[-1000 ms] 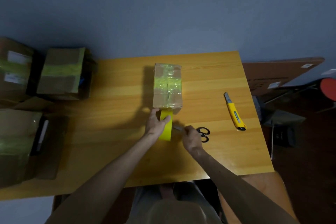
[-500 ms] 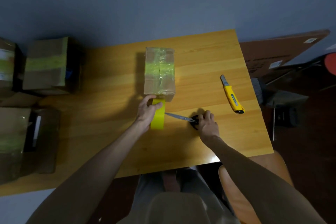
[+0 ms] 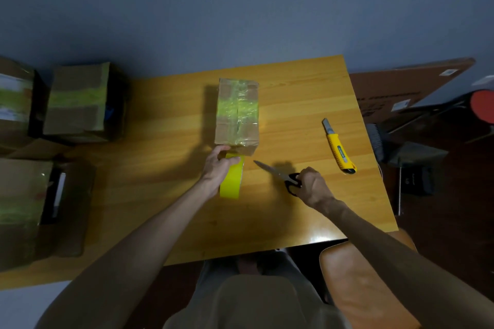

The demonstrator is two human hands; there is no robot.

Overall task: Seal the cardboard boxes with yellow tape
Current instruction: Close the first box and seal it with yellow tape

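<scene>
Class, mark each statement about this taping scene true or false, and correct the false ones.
1. The left hand holds the yellow tape roll. True.
2. The right hand grips the utility knife. False: it grips the scissors; the utility knife lies apart from it on the table.
3. The cardboard box in front of the person has yellow tape across its top. True.
4. The tips of the scissors touch the cardboard box. False: they are clear of it, pointing towards the yellow tape roll.
</scene>
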